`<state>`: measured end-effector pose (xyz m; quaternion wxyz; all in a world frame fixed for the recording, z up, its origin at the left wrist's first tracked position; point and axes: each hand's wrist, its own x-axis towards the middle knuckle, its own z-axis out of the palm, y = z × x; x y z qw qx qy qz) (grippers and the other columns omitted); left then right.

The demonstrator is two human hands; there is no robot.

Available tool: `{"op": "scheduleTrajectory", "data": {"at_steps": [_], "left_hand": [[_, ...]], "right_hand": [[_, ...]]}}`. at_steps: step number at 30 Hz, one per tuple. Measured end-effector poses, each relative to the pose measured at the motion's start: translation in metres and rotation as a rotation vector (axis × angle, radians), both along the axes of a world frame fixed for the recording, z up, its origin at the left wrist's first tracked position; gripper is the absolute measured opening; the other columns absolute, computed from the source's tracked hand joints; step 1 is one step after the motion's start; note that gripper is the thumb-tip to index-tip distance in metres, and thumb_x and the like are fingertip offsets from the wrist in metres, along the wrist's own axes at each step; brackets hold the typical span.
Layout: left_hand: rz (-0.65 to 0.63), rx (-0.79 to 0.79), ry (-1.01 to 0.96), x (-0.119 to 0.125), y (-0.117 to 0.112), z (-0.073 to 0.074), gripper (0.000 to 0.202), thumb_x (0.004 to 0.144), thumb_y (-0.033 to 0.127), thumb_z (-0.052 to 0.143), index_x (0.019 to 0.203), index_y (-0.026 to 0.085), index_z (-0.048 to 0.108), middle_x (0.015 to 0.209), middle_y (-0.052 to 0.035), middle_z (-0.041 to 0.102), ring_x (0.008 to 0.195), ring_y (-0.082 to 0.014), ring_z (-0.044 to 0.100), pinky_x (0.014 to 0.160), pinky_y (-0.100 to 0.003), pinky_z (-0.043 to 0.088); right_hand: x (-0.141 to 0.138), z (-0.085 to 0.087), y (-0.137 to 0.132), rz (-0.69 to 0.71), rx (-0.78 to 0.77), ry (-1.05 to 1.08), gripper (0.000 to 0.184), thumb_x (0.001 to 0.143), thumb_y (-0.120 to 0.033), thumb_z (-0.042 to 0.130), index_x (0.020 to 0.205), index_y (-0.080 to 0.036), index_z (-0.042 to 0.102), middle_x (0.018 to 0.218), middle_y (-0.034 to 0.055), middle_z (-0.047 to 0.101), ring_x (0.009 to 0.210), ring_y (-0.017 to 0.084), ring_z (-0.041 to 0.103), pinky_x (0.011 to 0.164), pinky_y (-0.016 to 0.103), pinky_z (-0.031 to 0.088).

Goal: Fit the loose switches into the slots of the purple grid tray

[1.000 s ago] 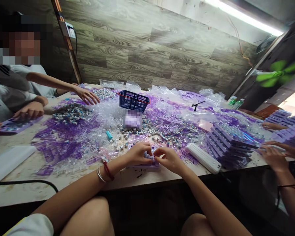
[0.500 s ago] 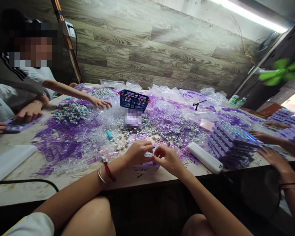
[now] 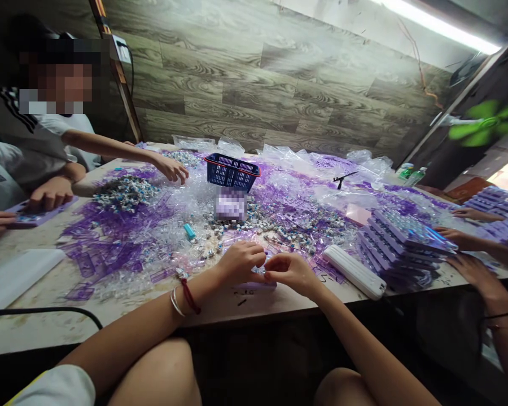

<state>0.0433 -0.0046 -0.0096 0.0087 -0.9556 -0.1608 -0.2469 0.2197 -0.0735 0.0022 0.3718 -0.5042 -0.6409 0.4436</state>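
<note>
My left hand (image 3: 241, 262) and my right hand (image 3: 295, 276) meet near the table's front edge. Both have curled fingers, with the fingertips pinched around a small clear plastic piece (image 3: 259, 270); its exact kind is too small to tell. Under them lies a light purple block-like part (image 3: 267, 285), mostly covered by my hands. Just beyond spread loose small white-and-blue parts (image 3: 271, 226) that look like key switches. Left of my left hand are transparent purple plastic pieces (image 3: 110, 248) and a teal block (image 3: 189, 231).
A dark blue basket (image 3: 232, 173) stands mid-table. To the right are a long white case (image 3: 354, 272) and stacked purple trays (image 3: 381, 256), with co-workers' hands beside them. A co-worker's hand (image 3: 173, 169) reaches over the piles at left. A white panel (image 3: 23, 273) lies front left.
My right fingers have closed in around the clear piece and my hands sit slightly lower. The co-worker's reaching hand at left has drawn back a little.
</note>
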Motion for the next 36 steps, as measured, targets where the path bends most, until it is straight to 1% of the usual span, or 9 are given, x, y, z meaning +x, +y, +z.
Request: {"op": "scheduleTrajectory", "data": {"at_steps": [3,5,8,11,15,20,26,31,36], "left_hand": [[-0.011,-0.022,-0.014,0.0,0.001,0.001,0.045,0.079,0.062,0.056,0.071,0.018,0.052,0.076,-0.0035,0.06,0.072,-0.0174,0.053,0.066,-0.029,0.037],[-0.059,-0.048,0.0,0.001,0.002,0.001,0.042,0.078,0.06,0.059,0.075,0.018,0.052,0.079,-0.004,0.06,0.074,-0.0179,0.054,0.067,-0.029,0.038],[-0.081,-0.073,0.011,0.002,0.003,-0.001,0.038,0.078,0.054,0.062,0.078,0.018,0.051,0.082,-0.0048,0.06,0.076,-0.0186,0.054,0.069,-0.03,0.04],[-0.029,-0.115,-0.018,0.003,0.002,-0.003,0.039,0.075,0.054,0.064,0.081,0.018,0.049,0.084,-0.0046,0.059,0.077,-0.0188,0.054,0.069,-0.029,0.04],[-0.025,-0.159,-0.018,0.001,0.001,-0.003,0.039,0.075,0.053,0.064,0.082,0.018,0.048,0.084,-0.0041,0.058,0.079,-0.0192,0.054,0.072,-0.03,0.041],[-0.03,-0.211,-0.003,0.0,-0.001,0.0,0.027,0.076,0.039,0.065,0.086,0.018,0.05,0.085,-0.0034,0.06,0.081,-0.0187,0.056,0.073,-0.029,0.042],[-0.061,-0.246,-0.026,-0.001,-0.005,0.002,0.016,0.076,0.025,0.061,0.085,0.019,0.049,0.084,-0.0025,0.06,0.08,-0.0174,0.056,0.073,-0.027,0.042],[-0.074,-0.288,-0.034,0.0,-0.004,0.001,0.014,0.076,0.025,0.06,0.084,0.019,0.049,0.084,-0.0018,0.06,0.08,-0.0167,0.055,0.074,-0.026,0.043],[-0.087,-0.3,-0.032,0.0,-0.001,0.001,0.015,0.074,0.021,0.06,0.084,0.019,0.049,0.084,-0.002,0.06,0.08,-0.0169,0.055,0.074,-0.026,0.043]], "right_hand": [[0.003,0.001,0.001,-0.055,0.173,-0.098,0.012,0.068,-0.022,0.066,0.078,-0.015,0.068,0.072,0.0032,0.069,0.065,0.015,0.064,0.062,0.026,0.052],[0.005,0.002,0.001,-0.052,0.278,-0.183,0.011,0.07,-0.02,0.064,0.079,-0.016,0.069,0.073,0.0028,0.069,0.064,0.014,0.063,0.062,0.025,0.051],[0.008,0.0,0.002,-0.022,0.35,-0.264,0.006,0.071,-0.019,0.064,0.075,-0.017,0.068,0.069,0.0014,0.069,0.061,0.012,0.06,0.057,0.024,0.049],[0.01,-0.003,0.003,0.01,0.375,-0.282,0.002,0.072,-0.02,0.065,0.073,-0.018,0.066,0.069,0.0009,0.069,0.061,0.012,0.06,0.057,0.023,0.049],[0.01,-0.007,0.005,0.054,0.407,-0.29,0.003,0.074,-0.02,0.065,0.077,-0.019,0.066,0.071,0.0006,0.069,0.063,0.012,0.062,0.06,0.024,0.049],[0.011,-0.012,0.007,0.049,0.399,-0.282,0.006,0.074,-0.019,0.065,0.08,-0.019,0.067,0.073,0.0008,0.07,0.065,0.013,0.064,0.058,0.023,0.048],[0.011,-0.008,0.005,0.07,0.374,-0.301,0.006,0.076,-0.021,0.065,0.08,-0.02,0.07,0.073,0.0009,0.072,0.064,0.014,0.064,0.06,0.024,0.048],[0.011,-0.006,0.005,0.089,0.4,-0.311,0.005,0.076,-0.023,0.067,0.078,-0.02,0.071,0.078,0.003,0.074,0.07,0.016,0.066,0.062,0.026,0.05],[0.013,-0.007,0.006,0.111,0.388,-0.282,0.007,0.076,-0.018,0.064,0.08,-0.02,0.07,0.078,0.0026,0.072,0.07,0.016,0.065,0.066,0.026,0.051]]}}
